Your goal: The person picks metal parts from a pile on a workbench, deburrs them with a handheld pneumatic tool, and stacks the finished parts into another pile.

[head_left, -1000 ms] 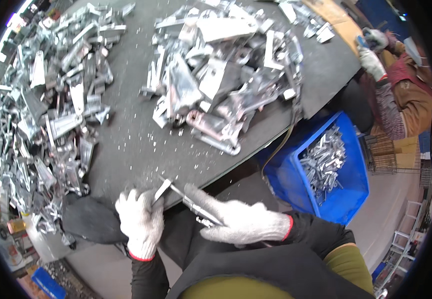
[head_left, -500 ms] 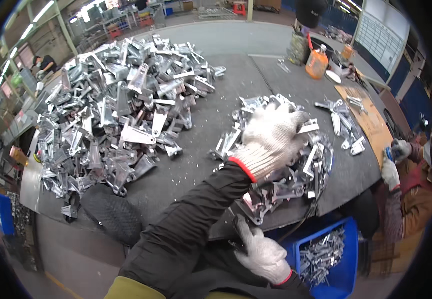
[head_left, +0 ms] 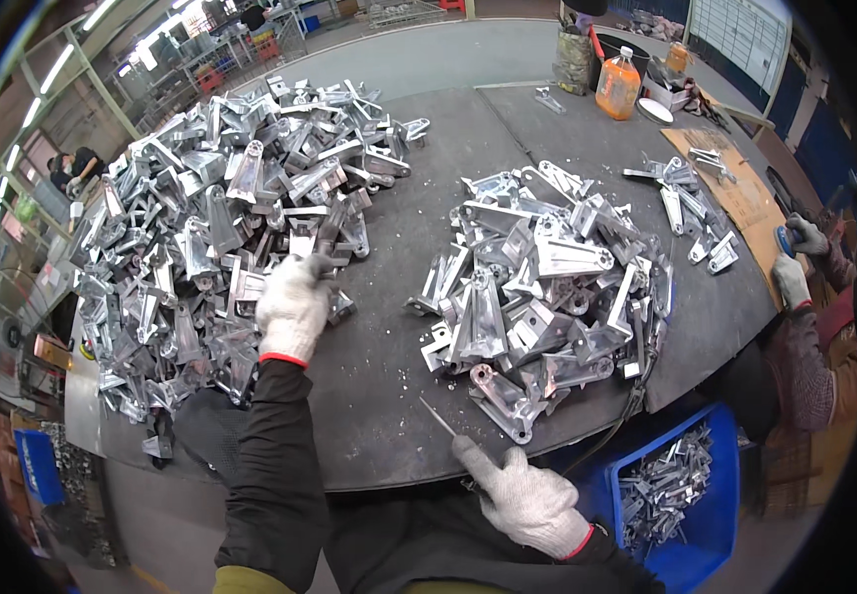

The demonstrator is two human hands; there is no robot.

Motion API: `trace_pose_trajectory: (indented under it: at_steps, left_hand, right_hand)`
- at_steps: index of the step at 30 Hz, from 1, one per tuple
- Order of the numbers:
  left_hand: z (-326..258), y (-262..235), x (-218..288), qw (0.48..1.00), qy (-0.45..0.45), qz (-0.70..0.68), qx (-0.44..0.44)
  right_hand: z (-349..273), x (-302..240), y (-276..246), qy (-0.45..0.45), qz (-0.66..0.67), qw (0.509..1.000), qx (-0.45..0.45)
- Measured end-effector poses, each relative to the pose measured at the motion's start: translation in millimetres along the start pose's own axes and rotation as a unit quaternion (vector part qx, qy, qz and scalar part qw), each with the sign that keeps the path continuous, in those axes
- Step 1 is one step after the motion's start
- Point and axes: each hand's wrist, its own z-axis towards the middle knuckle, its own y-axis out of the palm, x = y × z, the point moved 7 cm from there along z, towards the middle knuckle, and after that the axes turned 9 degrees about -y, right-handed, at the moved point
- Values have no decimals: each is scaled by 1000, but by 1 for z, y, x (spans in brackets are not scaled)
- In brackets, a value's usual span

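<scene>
My left hand (head_left: 293,305), in a white knit glove with a red cuff, is at the right edge of a large heap of silvery cast metal brackets (head_left: 221,223). Its fingers are curled round a darker bracket (head_left: 329,236), partly hidden by the glove. Low in front of the table edge, my gloved right hand (head_left: 532,503) grips a thin pointed metal tool (head_left: 437,416), tip up and to the left. The tool's handle is hidden in the fist. A smaller pile of brackets (head_left: 547,297) lies on the table beyond that hand.
Below the table edge at right stands a blue bin (head_left: 726,505) holding small metal pieces. Several brackets (head_left: 681,193) lie beside a cardboard sheet (head_left: 745,220). An orange bottle (head_left: 618,85) stands at the back. A co-worker's gloved hands (head_left: 795,267) work at far right.
My left hand has moved from the smaller pile on the right to the large heap on the left and closed on a bracket there. The right hand's tool now shows clearly.
</scene>
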Motion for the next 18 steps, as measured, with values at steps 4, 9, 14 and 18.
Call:
trace_pose_trajectory:
  at_steps: [4,9,14,18]
  left_hand:
    - [-44,-13,-11,980,-58,-188,33]
    - [-181,-18,8,954,17,-263,142]
    - [-264,-1,14,991,46,-114,43]
    - [-249,-31,19,986,162,-36,-4]
  right_hand:
    - [-2,6,13,12,12,1000,1]
    - [-1,5,20,3,-14,1000,28]
    - [-11,6,21,10,45,999,-11]
    - [-27,7,35,-3,39,998,-56]
